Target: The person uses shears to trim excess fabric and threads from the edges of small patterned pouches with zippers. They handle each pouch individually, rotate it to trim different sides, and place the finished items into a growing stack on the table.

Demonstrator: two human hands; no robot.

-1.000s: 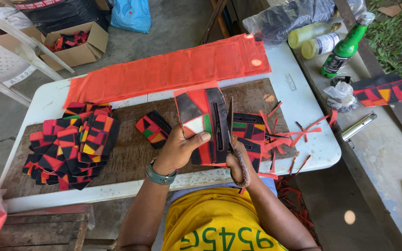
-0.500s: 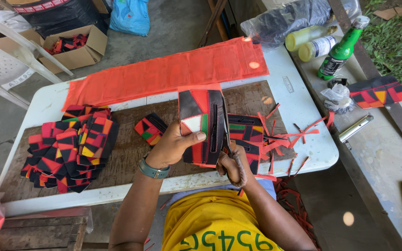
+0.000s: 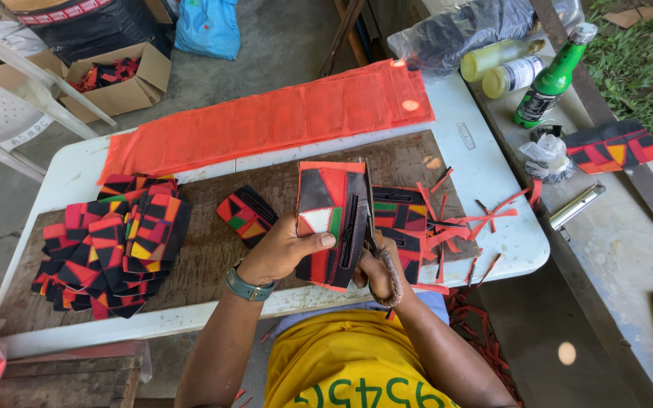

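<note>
My left hand [image 3: 281, 253], with a teal wristband, grips a patchwork fabric piece [image 3: 332, 215] in red, black, white and green, held over the brown board [image 3: 213, 242]. My right hand [image 3: 379, 272] is closed on a pair of scissors [image 3: 368, 227] whose blades run up the piece's right edge. Similar patchwork pieces [image 3: 402, 227] lie just right of it, and one small piece [image 3: 245, 215] lies to the left.
A big pile of patchwork pieces [image 3: 111, 253] sits at the table's left. Long red fabric strips [image 3: 266, 121] lie along the far edge; thin red trimmings [image 3: 478, 219] scatter at the right. Bottles [image 3: 549, 75] stand on a ledge beside a metal tube [image 3: 577, 205]. A cardboard box [image 3: 119, 79] is on the floor.
My hands and the fabric piece have stayed nearly in place; the scissors have shifted slightly along the piece's right edge.
</note>
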